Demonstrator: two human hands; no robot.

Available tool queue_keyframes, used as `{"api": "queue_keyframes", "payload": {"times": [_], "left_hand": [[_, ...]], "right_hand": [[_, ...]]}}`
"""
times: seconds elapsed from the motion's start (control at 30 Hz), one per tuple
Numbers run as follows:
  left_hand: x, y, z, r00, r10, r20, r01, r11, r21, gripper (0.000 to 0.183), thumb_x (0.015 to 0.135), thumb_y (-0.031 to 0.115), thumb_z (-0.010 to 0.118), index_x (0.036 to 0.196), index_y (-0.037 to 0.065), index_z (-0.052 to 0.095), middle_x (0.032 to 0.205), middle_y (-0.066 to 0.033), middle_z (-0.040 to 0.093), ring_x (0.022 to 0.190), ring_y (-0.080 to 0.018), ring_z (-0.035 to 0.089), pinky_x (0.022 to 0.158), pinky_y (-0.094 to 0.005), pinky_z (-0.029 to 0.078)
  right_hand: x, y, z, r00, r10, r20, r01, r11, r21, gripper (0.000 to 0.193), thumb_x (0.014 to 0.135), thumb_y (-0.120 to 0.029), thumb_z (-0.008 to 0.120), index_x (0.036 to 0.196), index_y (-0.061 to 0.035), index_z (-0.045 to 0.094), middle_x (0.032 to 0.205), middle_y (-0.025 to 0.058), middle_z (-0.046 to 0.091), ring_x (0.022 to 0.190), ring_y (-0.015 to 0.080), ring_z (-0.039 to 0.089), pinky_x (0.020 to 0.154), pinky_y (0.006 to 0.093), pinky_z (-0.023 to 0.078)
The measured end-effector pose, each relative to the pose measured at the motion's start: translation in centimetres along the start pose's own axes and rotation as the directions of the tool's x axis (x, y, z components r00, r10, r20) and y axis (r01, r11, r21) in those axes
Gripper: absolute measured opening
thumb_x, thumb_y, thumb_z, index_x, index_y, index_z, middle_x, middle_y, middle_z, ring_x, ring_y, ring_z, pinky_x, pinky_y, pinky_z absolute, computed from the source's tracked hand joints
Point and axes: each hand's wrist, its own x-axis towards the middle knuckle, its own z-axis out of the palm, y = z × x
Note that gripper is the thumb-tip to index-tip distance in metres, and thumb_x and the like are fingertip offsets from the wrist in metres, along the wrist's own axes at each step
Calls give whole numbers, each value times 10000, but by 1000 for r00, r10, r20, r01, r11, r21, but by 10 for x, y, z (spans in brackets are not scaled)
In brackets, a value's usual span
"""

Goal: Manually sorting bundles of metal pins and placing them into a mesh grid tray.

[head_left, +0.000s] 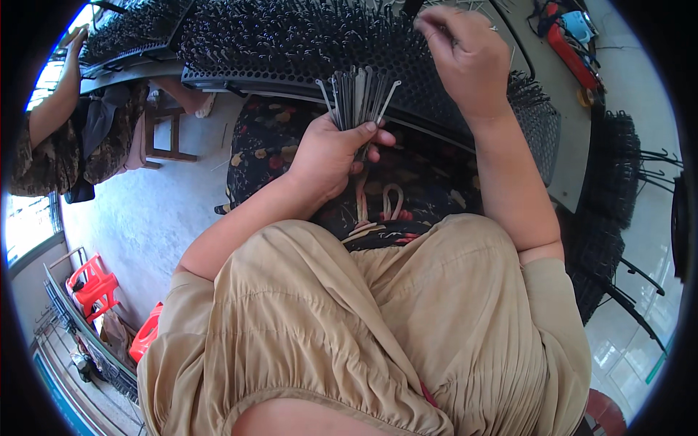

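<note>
A bundle of thin dark metal rods with flattened, eyelet-like ends (pixel 356 91) stands fanned out in my left hand (pixel 331 152), its fingers wrapped round the lower part and the thumb pressed across the front. Two paler rods splay to either side of the bundle. My right hand (pixel 469 62) is raised over the right part of a perforated black tray (pixel 276 83), thumb and fingers curled together in a pinch. Whatever is between those fingertips, if anything, is too small to make out. Upright black hooked rods (pixel 291 40) stand densely packed in the tray beyond both hands.
Black floral cloth (pixel 269 138) covers my lap below the tray. On the table's right lie a red-handled tool (pixel 571 58) and a tape roll (pixel 585 97). Dark hooked racks (pixel 611 174) stand at the right. Another person (pixel 54 145) sits left, near a wooden stool (pixel 174 138); red chairs (pixel 93 287) stand lower left.
</note>
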Motion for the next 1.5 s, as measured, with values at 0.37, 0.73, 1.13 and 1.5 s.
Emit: {"api": "queue_keyframes", "payload": {"times": [0.37,0.73,1.13,1.5], "left_hand": [[-9,4,0,975,189,119,-185,982,-42,119,958,83,544,1042,26,606,879,-86,688,617,-79,549,479,-198,387],[-4,-2,5,991,104,87,-106,994,19,129,955,91,554,1052,22,604,893,-91,700,606,-73,546,480,-183,372],[-3,-5,6,991,92,93,-93,996,10,129,956,87,548,1051,19,603,874,-81,694,588,-64,528,466,-183,362],[-1,-6,7,992,82,96,-84,996,10,134,964,93,536,1051,17,604,863,-77,688,581,-63,523,469,-181,375]], "right_hand": [[-45,-21,-17,657,541,525,-754,471,458,156,856,-59,690,993,1,648,869,49,691,703,78,617,599,182,463],[-25,4,-11,851,525,-20,-471,778,416,220,816,48,682,970,-26,543,834,88,595,764,163,641,667,253,496],[-13,0,-7,976,215,-28,-213,975,71,276,757,60,713,971,-34,567,852,104,620,795,229,667,674,307,517],[-23,37,25,940,-8,-342,177,868,464,179,689,14,747,819,-40,637,766,107,637,712,290,620,651,359,488]]}}
